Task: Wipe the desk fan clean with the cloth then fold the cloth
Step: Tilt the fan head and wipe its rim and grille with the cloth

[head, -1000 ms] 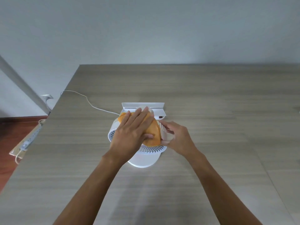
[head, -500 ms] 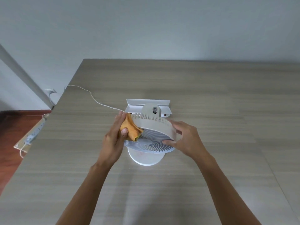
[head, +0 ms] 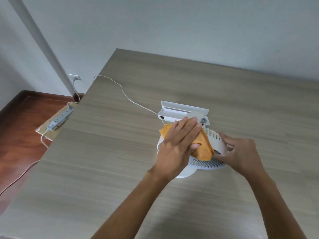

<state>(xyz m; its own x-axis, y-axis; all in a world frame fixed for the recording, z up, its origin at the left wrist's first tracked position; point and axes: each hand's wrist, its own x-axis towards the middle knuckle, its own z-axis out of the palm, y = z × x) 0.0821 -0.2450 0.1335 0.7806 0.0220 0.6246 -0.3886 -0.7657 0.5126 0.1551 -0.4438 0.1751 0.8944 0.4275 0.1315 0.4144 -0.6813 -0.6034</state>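
A: Wiping the top of the desk fan [head: 214,139] now, is it?

B: Yes. It sits mid-table [head: 120,169]; the left hand [head: 178,144] lies flat, fingers straight, pressing the orange cloth [head: 204,149] onto the housing, while the right hand [head: 240,152] grips the rim.

A: Any advice?

B: Brace firmly, press evenly, work along the slots, mind the cord [head: 127,97]

A wood-grain table [head: 120,169] carries a white desk fan [head: 215,140] and its cord [head: 127,99].
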